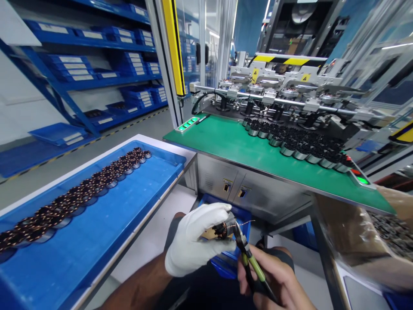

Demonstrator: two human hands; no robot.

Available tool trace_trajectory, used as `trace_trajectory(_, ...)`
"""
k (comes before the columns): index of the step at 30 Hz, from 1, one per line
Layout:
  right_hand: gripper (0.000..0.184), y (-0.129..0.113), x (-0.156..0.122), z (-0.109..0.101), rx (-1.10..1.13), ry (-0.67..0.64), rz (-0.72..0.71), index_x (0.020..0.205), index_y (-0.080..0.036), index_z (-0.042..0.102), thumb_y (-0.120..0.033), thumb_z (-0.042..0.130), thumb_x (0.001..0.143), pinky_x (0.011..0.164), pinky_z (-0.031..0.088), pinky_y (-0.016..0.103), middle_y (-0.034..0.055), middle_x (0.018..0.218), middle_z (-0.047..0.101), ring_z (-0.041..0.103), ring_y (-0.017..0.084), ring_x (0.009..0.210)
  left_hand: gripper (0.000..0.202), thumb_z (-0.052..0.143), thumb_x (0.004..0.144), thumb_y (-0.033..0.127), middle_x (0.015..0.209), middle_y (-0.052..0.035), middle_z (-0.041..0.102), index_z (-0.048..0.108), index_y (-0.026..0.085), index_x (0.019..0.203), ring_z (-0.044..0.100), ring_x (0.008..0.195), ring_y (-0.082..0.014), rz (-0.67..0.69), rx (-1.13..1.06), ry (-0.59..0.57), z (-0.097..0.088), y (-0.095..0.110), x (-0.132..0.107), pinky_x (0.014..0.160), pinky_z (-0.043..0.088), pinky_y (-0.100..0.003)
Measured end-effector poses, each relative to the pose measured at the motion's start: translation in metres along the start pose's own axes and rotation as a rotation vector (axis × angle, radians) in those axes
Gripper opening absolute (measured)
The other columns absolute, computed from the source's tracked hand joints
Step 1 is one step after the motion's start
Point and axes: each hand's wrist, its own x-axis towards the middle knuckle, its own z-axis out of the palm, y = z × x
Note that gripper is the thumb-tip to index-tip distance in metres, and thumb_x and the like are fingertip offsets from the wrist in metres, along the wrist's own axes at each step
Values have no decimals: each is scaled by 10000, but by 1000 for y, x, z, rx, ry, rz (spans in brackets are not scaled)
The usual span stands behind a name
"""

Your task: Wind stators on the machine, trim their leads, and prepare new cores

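Observation:
My left hand (196, 239), in a white glove, is closed around a small copper-wound motor stator (223, 229) held low in front of me. My bare right hand (274, 275) grips green-handled cutters (248, 258) whose jaws touch the stator's fine wire ends. To my left a blue tray (106, 228) holds a long row of several similar wound stators (80, 193). On the green worktop (232, 144) ahead lie several dark stators (300, 144) in a packed group.
A winding machine (274, 86) with spindles stands behind the green worktop. Blue shelving (97, 64) with labelled bins lines the left wall. A blue bin (226, 262) sits under my hands. A plastic-lined box of parts (387, 232) is at the right.

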Motion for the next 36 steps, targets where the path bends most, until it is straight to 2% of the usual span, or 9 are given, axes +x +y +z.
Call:
trace_trajectory(2, 575, 1, 4, 1, -12, -2, -27, 1427, -435, 440, -200, 576, 921, 752, 528, 269, 34, 962, 630, 634, 121, 803, 571, 835, 702, 273, 1207, -97, 703, 610, 268, 1227, 694, 1056, -220, -10, 19, -1, -2, 1, 0, 923, 570, -320)
trace_trajectory(7, 505, 18, 2, 1, 6, 47, -148, 1440, -345, 459, -327, 533, 941, 667, 545, 263, 77, 948, 638, 629, 134, 737, 530, 826, 712, 287, 1174, -91, 718, 620, 261, 1200, 705, 1029, -215, -8, 72, -6, -5, 5, 2, 906, 573, -300)
trace_trajectory(12, 506, 26, -5, 2, -39, 100, -83, 1425, -372, 468, -401, 550, 926, 677, 553, 275, 74, 957, 650, 623, 139, 739, 511, 812, 729, 292, 1161, -102, 720, 619, 251, 1200, 710, 1015, -217, 3, 88, -8, -7, 6, 3, 892, 580, -309)
trace_trajectory(18, 557, 18, -7, 6, -83, 163, 75, 1416, -245, 497, -475, 568, 914, 709, 545, 296, 88, 923, 633, 619, 155, 753, 480, 808, 732, 319, 1117, -111, 740, 636, 233, 1171, 723, 986, -227, 19, 136, 21, -8, 6, 4, 879, 594, -326)
trace_trajectory(22, 524, 15, -5, 6, -61, 157, 59, 1405, -278, 511, -453, 582, 916, 705, 537, 284, 75, 925, 636, 610, 141, 742, 475, 808, 730, 316, 1120, -110, 740, 644, 226, 1167, 722, 990, -224, 19, 157, 24, -7, 7, 3, 891, 588, -321)
trace_trajectory(25, 533, 17, -6, 6, -71, 167, 69, 1401, -253, 522, -458, 576, 911, 706, 540, 300, 86, 919, 639, 610, 149, 733, 447, 799, 738, 306, 1108, -109, 744, 656, 225, 1154, 725, 978, -230, 11, 176, 17, -8, 8, 4, 882, 592, -331)
trace_trajectory(29, 546, 14, -3, 6, -101, 174, 103, 1404, -246, 523, -351, 612, 875, 680, 540, 278, 82, 912, 649, 609, 145, 724, 420, 785, 752, 309, 1093, -108, 749, 659, 218, 1143, 729, 965, -232, 13, 207, 0, -9, 9, 6, 859, 600, -329)
trace_trajectory(33, 540, -3, 11, 4, -356, 122, 103, 1329, -199, 610, -193, 621, 790, 619, 523, 225, 36, 757, 640, 582, 127, 650, 398, 786, 751, 320, 1076, -101, 752, 664, 209, 1113, 727, 958, -228, -1, 250, -37, -9, 9, 7, 856, 599, -320)
trace_trajectory(36, 546, -12, 20, 1, -478, 133, 96, 1290, -179, 644, -130, 609, 747, 653, 535, 221, 9, 698, 632, 594, 124, 636, 381, 776, 755, 315, 1071, -97, 751, 679, 207, 1107, 725, 962, -237, -55, 277, -75, -10, 8, 7, 853, 602, -324)
